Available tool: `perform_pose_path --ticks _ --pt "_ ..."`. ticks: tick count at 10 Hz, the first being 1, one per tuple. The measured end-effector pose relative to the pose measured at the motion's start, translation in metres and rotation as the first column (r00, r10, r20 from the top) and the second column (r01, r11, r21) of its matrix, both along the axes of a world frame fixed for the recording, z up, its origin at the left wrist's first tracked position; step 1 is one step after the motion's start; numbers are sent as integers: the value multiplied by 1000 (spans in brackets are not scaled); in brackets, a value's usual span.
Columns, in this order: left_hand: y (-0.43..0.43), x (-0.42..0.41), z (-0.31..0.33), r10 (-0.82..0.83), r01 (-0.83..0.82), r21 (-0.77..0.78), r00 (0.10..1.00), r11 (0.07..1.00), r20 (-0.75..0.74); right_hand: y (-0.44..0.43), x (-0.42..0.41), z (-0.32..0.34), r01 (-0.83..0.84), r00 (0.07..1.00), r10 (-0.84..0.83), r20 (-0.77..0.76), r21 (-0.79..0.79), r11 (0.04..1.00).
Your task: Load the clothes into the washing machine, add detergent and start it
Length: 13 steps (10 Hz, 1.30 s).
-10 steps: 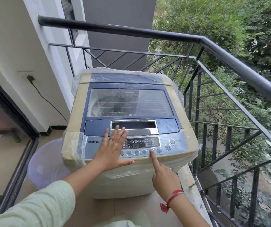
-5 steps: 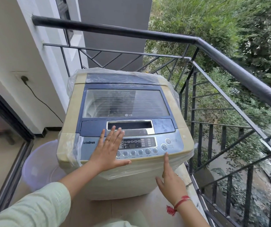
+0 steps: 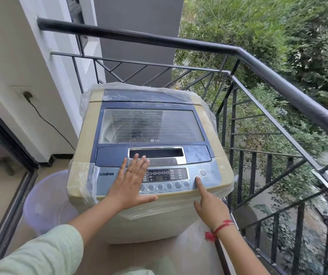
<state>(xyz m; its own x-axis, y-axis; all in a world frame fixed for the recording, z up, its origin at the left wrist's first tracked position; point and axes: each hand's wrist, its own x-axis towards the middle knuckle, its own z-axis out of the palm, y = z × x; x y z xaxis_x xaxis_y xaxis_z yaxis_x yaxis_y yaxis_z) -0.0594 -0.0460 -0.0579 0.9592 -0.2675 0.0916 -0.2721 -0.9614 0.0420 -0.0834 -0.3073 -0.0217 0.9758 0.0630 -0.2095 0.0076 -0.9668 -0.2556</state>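
We see one top-loading washing machine point(image 3: 149, 155), lid shut, control panel point(image 3: 159, 179) facing us. Our left hand point(image 3: 131, 183) lies flat, fingers spread; our right hand point(image 3: 210, 207) presses the start button point(image 3: 198, 178) with one extended forefinger.

Out on a narrow balcony in full daylight: a black metal railing point(image 3: 179, 41) wraps the far side and the right, thick green trees point(image 3: 278, 46) beyond it. A white wall point(image 3: 10, 56) on the left carries a socket point(image 3: 27, 94) with a dark cable trailing down, above a pale tiled floor point(image 3: 159, 255).
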Motion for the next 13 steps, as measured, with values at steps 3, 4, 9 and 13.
perform_pose_path --ticks 3,4,9,13 --pt "0 -1 3 6 -6 -2 1000 1000 -30 -10 28 29 -133 959 106 -263 -84 988" --pt "0 -1 3 -3 2 -17 999 1000 -33 -9 13 16 -140 957 127 -260 -30 990" --pt "1 -1 3 -7 7 -67 1000 998 -5 9 -5 15 -233 841 8 541 348 908" --pt "7 -14 5 140 -122 -187 987 975 83 5 7 8 -185 760 -165 629 452 872"
